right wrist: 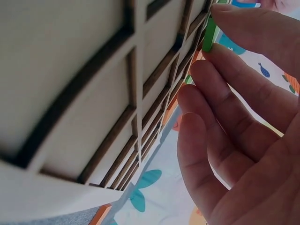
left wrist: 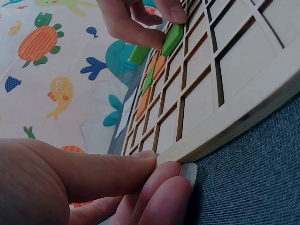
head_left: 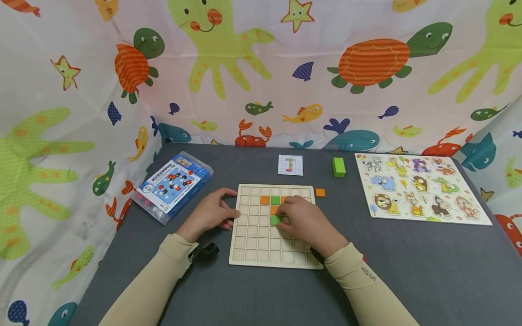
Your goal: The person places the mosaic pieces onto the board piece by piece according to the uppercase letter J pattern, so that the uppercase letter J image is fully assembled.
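Note:
A pale wooden grid board [head_left: 252, 232] lies on the table. My left hand [head_left: 212, 210] holds its left edge; in the left wrist view the fingertips meet at the board's rim [left wrist: 206, 149]. Over the middle of the grid, my right hand [head_left: 306, 222] pinches a green square tile [head_left: 275, 220] between thumb and finger. That tile [left wrist: 173, 40] is tilted in the left wrist view. Further up the grid sit an orange tile [head_left: 265, 200], a green tile [head_left: 275, 199] and another orange tile [head_left: 274, 209]. One more orange tile is partly hidden by my right hand.
Beside the board's upper right corner lies a loose orange tile [head_left: 320, 193]. Behind are a pattern card [head_left: 291, 165] and a green block [head_left: 338, 167]. A plastic case [head_left: 173, 186] lies left, an animal puzzle board [head_left: 422, 190] right. A printed curtain [head_left: 261, 54] hangs behind the table.

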Demonstrator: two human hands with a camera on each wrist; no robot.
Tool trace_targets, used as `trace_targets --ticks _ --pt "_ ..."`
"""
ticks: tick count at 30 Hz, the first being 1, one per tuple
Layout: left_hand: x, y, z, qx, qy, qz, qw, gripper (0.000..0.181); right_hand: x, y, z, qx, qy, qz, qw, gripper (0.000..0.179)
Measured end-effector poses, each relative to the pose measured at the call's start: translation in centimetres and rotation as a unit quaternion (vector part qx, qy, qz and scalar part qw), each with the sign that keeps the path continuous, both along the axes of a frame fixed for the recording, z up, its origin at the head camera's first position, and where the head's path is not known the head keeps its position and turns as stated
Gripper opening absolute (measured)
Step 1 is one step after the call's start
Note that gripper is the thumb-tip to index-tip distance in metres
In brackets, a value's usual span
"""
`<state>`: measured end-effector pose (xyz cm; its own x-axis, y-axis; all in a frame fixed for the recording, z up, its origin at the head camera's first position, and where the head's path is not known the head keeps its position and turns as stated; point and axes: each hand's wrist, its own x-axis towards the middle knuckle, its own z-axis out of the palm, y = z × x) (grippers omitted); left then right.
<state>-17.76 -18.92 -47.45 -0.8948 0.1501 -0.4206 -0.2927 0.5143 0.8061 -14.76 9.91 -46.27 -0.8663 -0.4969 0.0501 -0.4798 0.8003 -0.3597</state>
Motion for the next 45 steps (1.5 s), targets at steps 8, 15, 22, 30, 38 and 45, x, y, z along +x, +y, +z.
trace_targets --ticks 8,15,22,30,38,45 --pt "0.1 -0.1 0.1 0.002 -0.003 0.000 1.0000 0.064 0.2 -0.2 0.1 0.006 0.006 0.001 1.0000 0.013" --pt "0.0 -0.1 0.2 0.001 -0.001 -0.002 1.0000 0.064 0.2 -0.2 0.1 0.008 0.008 0.001 0.9999 0.016" --pt "0.0 -0.1 0.3 0.000 -0.002 -0.004 1.0000 0.064 0.2 -0.2 0.2 0.002 0.003 0.001 1.0000 0.020" --pt "0.1 -0.1 0.3 0.002 0.001 -0.006 1.0000 0.064 0.2 0.1 0.2 -0.008 0.001 0.002 1.0000 0.020" --pt "-0.2 -0.1 0.0 -0.008 0.000 -0.004 1.0000 0.065 0.1 0.4 0.3 -0.011 0.000 0.002 0.9999 0.017" --pt "-0.1 -0.1 -0.1 -0.007 0.003 -0.003 1.0000 0.064 -0.6 1.8 0.2 0.001 -0.001 -0.008 1.0000 0.020"
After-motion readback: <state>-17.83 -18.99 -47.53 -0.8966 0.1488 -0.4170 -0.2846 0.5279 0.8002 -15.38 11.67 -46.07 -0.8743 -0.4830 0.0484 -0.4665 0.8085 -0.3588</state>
